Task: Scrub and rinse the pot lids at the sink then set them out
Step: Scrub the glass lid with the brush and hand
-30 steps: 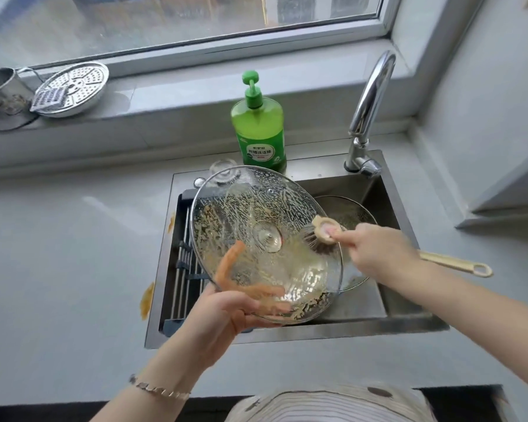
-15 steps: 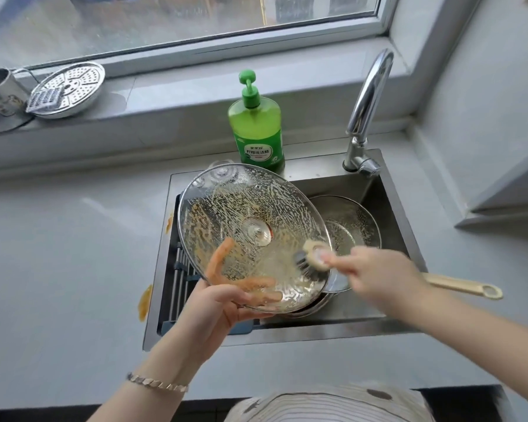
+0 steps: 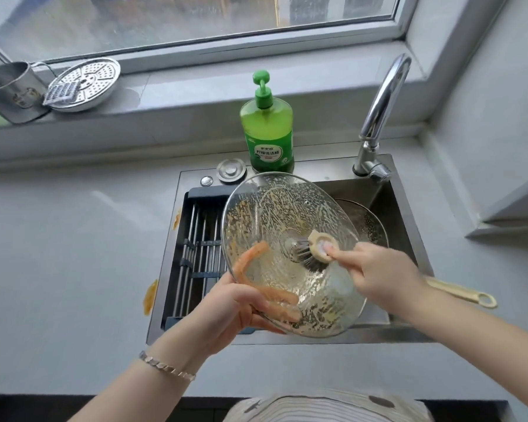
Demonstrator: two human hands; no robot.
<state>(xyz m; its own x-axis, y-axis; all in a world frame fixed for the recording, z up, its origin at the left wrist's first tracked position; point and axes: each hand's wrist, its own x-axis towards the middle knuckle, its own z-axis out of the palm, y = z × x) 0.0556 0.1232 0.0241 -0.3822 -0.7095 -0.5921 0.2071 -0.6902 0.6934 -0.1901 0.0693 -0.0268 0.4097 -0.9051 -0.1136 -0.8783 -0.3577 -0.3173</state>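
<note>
One round, clear glass pot lid (image 3: 275, 208) with a metal rim is held tilted above the stainless steel sink (image 3: 409, 208). Its soapy hollow side is turned up and toward the near right, and being round it has no long axis. It is pinched at its near-left rim by the left hand (image 3: 235, 306), fingers spread behind the glass. A cream-handled brush (image 3: 320, 243) is gripped in the curled fingers of the right hand (image 3: 384, 275), bristles pressed at the centre. The lid is judged stiff, fragile and slippery, and best gripped at the rim.

One head-worn wide-angle view — it looks forward and steeply down, close over the sink (image 3: 406, 208) and worktop (image 3: 73, 245).
</note>
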